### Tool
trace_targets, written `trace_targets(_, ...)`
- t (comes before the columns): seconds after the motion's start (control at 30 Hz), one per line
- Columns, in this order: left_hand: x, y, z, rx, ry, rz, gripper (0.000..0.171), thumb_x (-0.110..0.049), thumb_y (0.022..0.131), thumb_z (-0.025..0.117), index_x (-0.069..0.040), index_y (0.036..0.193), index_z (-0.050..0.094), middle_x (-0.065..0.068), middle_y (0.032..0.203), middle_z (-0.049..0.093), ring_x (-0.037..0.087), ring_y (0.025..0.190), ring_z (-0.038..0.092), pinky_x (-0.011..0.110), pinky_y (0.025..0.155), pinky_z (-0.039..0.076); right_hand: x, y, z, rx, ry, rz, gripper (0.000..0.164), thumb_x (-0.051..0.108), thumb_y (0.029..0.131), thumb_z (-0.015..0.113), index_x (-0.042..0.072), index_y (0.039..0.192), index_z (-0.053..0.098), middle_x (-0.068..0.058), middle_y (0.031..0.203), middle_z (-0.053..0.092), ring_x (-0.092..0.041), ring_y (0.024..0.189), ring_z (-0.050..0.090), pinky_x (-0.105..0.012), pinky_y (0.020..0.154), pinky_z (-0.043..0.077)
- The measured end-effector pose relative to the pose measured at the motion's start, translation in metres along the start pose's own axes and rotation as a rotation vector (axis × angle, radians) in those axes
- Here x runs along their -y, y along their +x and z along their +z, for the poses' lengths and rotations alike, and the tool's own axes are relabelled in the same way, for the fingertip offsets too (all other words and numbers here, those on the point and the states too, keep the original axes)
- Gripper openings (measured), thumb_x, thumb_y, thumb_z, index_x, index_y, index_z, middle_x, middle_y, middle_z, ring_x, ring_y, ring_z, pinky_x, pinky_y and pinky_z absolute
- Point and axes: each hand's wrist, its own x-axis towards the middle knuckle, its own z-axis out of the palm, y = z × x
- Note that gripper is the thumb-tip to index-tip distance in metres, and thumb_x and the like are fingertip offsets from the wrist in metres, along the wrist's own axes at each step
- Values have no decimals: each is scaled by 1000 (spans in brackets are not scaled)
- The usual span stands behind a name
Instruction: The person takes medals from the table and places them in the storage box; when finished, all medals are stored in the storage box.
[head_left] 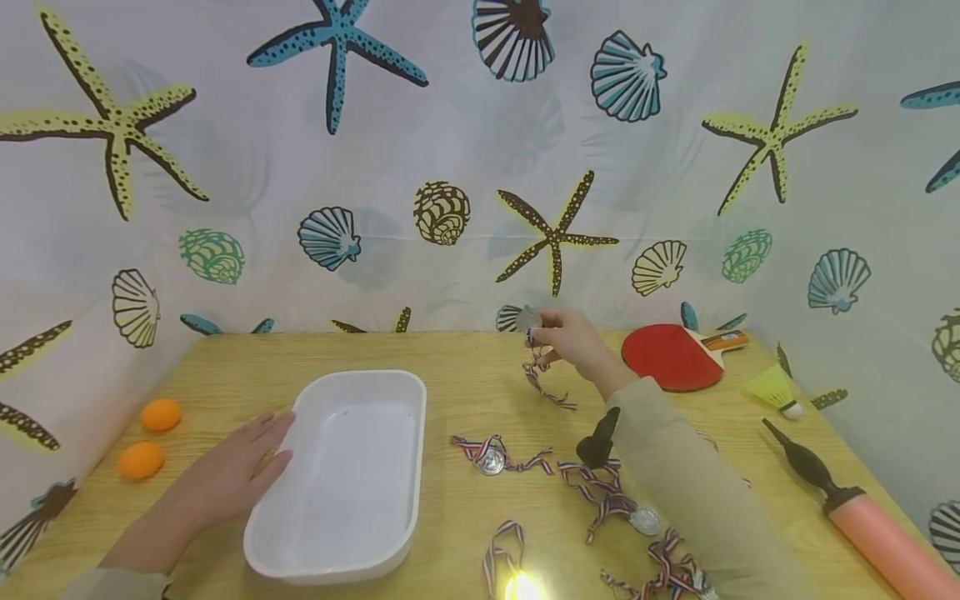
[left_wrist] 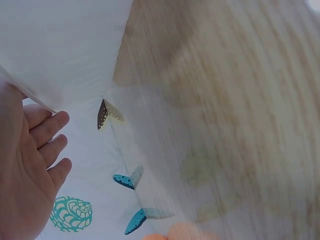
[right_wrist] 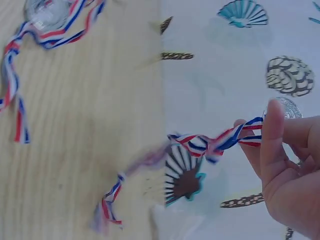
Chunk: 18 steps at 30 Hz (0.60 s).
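My right hand [head_left: 573, 346] pinches a silver medal [head_left: 528, 319] above the far part of the table. Its knotted red, white and blue ribbon [right_wrist: 215, 145] dangles below the fingers. At the left, my left hand [head_left: 243, 467] rests against the side of a white plastic tray [head_left: 341, 483], fingers extended along its rim. Bare white bottom shows inside the tray. Another silver medal [head_left: 491, 460] with a tied ribbon lies right of the tray. Nearer my right sleeve lie a further medal [head_left: 645, 518] and more tangled ribbons [head_left: 667, 575].
Two orange balls [head_left: 161, 414] sit left of the tray. A red table tennis paddle [head_left: 671, 358], a yellow shuttlecock [head_left: 772, 390] and a pink hand pump [head_left: 885, 533] line the right side. Beside my right sleeve is a black object [head_left: 597, 442]. A patterned curtain [head_left: 465, 283] borders the table's back.
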Motion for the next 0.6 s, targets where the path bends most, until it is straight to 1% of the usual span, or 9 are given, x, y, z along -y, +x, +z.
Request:
trace_targets(0.07,0,0,0,-4,3,5,58,-34,96,45,3,139,35,29,138,34,47,125,30,62,97,27,9,-3,-4,6,54,-7,43,4,95,47,-2,137,39,-21,115,52,-26,93,60,-28,67,55)
trace_targets(0.13,0,0,0,-8,7,9,57,-34,96,46,3,139,36,29,138,35,47,125,30,62,97,27,18,-7,-8,11,76,-24,42,3,95,46,-3,136,40,-22,116,52,-27,94,59,-28,73,54)
trace_targets(0.27,-1,0,-1,-8,11,12,57,-33,96,46,4,138,36,29,138,35,47,124,31,62,97,27,40,-13,-13,20,60,-75,41,1,95,47,-4,135,42,-21,120,50,-33,105,55,-32,85,49)
trace_targets(0.33,-1,0,0,-6,11,10,57,-33,96,46,4,138,36,29,138,35,47,125,30,62,97,27,51,-16,-13,17,34,-100,41,1,93,50,-4,133,44,-20,118,52,-35,106,54,-34,87,48)
trace_targets(0.4,-1,0,0,-3,12,7,57,-33,96,46,4,138,36,29,138,35,47,125,30,62,97,27,62,-18,-13,13,19,-123,42,1,92,53,-3,132,44,-19,111,54,-35,104,55,-36,87,49)
trace_targets(0.5,-1,0,1,-2,13,1,58,-35,96,45,4,138,36,29,138,35,47,125,30,63,97,27,78,-22,-11,9,16,-155,41,2,90,57,-2,129,46,-16,102,55,-31,96,59,-35,85,50)
trace_targets(0.6,-1,1,1,-3,14,-2,59,-37,96,44,3,139,35,29,138,34,46,125,30,63,96,27,94,-25,-6,24,37,-183,38,2,89,59,-2,126,49,-15,100,56,-25,89,61,-33,82,51)
